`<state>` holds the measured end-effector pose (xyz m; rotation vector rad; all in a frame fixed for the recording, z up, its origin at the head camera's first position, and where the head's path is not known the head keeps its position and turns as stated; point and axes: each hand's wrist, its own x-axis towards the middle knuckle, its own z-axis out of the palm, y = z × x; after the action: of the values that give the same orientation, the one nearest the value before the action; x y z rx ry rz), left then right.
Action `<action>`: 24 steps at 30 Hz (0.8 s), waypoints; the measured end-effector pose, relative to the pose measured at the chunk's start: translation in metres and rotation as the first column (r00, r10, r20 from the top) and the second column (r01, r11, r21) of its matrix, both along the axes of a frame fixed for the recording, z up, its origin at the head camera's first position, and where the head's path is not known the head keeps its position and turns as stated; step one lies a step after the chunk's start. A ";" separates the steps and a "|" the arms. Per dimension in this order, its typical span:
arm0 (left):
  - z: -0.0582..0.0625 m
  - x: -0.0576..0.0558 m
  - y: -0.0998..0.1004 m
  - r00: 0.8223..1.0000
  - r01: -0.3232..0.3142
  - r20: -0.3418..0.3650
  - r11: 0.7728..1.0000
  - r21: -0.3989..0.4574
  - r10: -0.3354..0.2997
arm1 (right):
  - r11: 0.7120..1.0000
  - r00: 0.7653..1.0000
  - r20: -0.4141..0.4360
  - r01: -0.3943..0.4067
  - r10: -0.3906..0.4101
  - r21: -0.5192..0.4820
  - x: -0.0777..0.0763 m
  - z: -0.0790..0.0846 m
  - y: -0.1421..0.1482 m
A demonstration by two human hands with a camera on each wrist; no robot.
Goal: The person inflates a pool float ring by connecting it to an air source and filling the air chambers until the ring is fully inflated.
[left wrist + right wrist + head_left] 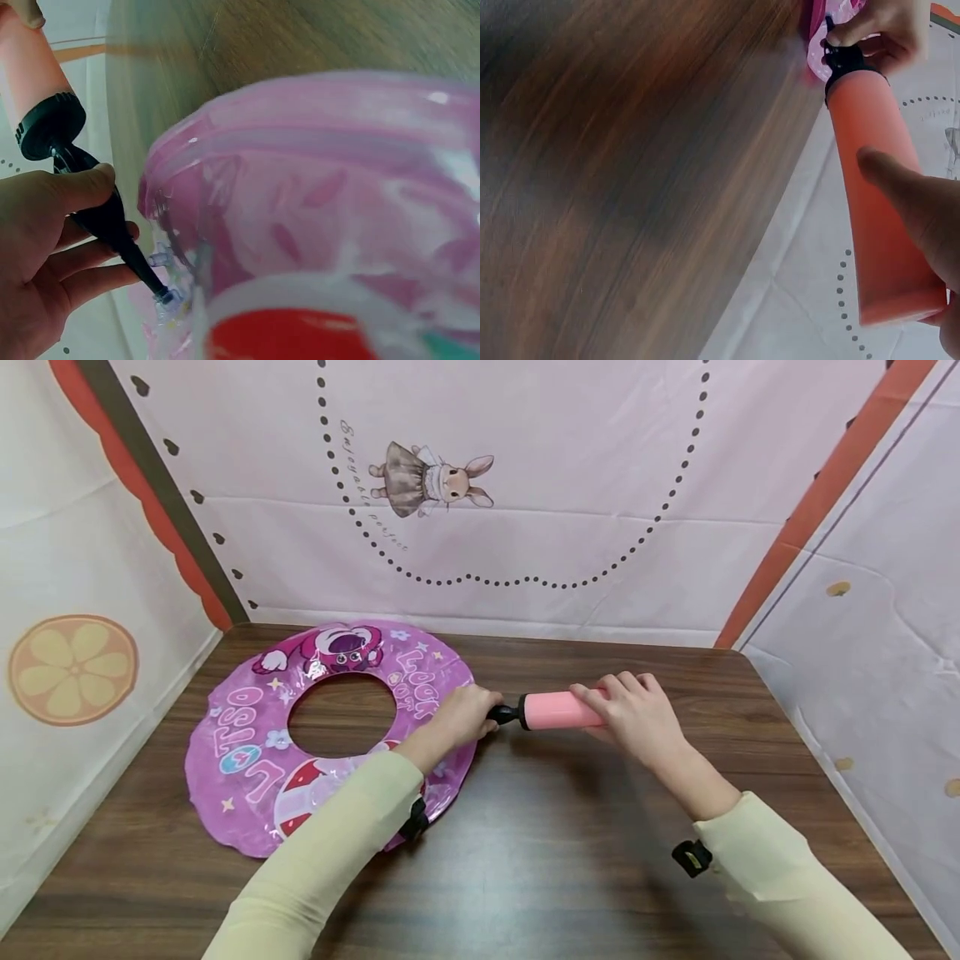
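Note:
A purple-pink swim ring with cartoon prints lies on the left of the table, partly inflated with wrinkled edges. My left hand grips the black nozzle of a hand pump between thumb and fingers. In the left wrist view the nozzle's tip meets the ring's clear valve. My right hand holds the pink barrel of the hand pump, thumb along its side in the right wrist view. The pump lies level above the table, to the right of the ring.
The dark wood table stretches to the front and right of the hands. Behind it hangs a pink cloth with a printed rabbit; pale printed cloths stand at the left and right sides.

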<state>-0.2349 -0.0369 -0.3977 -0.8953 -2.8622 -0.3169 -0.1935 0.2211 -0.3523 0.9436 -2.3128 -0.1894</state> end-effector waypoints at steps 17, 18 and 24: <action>0.003 -0.003 0.002 0.994 0.005 0.110 1.000 -0.016 -0.003 | 0.999 0.997 0.073 0.039 -0.040 0.009 0.017 0.033 0.073; 0.003 -0.003 0.001 0.994 0.004 0.109 1.000 -0.015 -0.003 | 0.999 0.996 0.077 0.053 -0.053 0.004 0.019 0.037 0.080; 0.005 -0.004 0.000 0.995 0.014 0.099 1.000 -0.017 -0.013 | 0.994 0.990 0.087 0.110 -0.109 -0.005 0.028 0.047 0.106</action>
<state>-0.2390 -0.0366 -0.3925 -0.9277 -2.9547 -0.3466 -0.1657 0.3274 -0.3051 0.8356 -2.4452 -0.1860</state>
